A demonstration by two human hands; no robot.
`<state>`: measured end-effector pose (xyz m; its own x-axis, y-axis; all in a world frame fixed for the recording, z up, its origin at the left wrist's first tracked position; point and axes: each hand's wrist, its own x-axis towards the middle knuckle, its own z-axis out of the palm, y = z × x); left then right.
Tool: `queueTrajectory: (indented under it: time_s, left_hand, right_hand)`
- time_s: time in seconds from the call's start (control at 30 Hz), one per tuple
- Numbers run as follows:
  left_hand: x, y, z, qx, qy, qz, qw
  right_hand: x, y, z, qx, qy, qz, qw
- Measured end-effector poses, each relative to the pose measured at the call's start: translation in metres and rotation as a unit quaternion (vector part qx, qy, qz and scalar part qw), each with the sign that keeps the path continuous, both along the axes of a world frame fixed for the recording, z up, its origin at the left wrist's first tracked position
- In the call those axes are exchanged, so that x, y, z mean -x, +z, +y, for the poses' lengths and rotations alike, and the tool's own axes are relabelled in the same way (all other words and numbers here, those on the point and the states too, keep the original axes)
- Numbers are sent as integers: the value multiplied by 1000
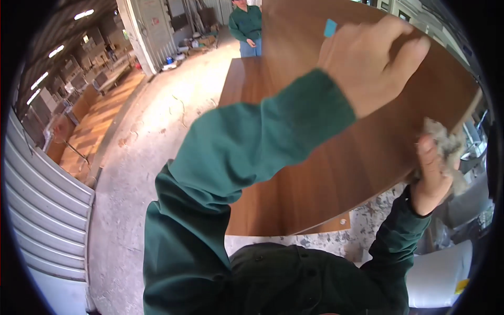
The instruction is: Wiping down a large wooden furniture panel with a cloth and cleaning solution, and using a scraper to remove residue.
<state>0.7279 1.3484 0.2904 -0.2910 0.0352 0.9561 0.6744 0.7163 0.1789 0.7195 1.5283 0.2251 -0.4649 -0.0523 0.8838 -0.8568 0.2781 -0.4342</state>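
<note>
A large brown wood-grain panel [336,157] is raised and tilted in front of me, above another brown wood-grain panel [239,84]. My left hand [370,65] is lifted across the upper part of the tilted panel, its fingers bent and smeared by motion. Just left of its knuckles is a small blue piece [330,28]; whether it sticks to the panel or touches the hand is unclear. At the panel's right edge, my right hand [433,170] grips a grey, fluffy rag [446,142], thumb up along the near side.
Beyond the panels stands a co-worker [245,26] in a green top. Corrugated metal sheeting [47,194] borders the left side. Wooden boards [100,126] and stacked goods fill the hall behind it. A white rounded object [441,273] sits at lower right.
</note>
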Motion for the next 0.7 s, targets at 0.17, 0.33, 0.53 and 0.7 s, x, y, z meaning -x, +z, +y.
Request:
queueTrajectory:
  time_s: [0.17,0.33,0.53,0.7]
  left_hand:
    - [26,-232,-58,-352,6,-214,911]
    - [6,-510,-70,-639,-30,-334,692]
    - [15,-580,3,-765,61,-266,583]
    - [44,-603,74,-859,159,-174,455]
  right_hand:
    - [38,-10,54,56,-23,18,998]
    - [74,-25,85,118,-23,-13,993]
    - [112,-27,160,16,-103,46,994]
    - [148,-26,172,212,-78,-136,965]
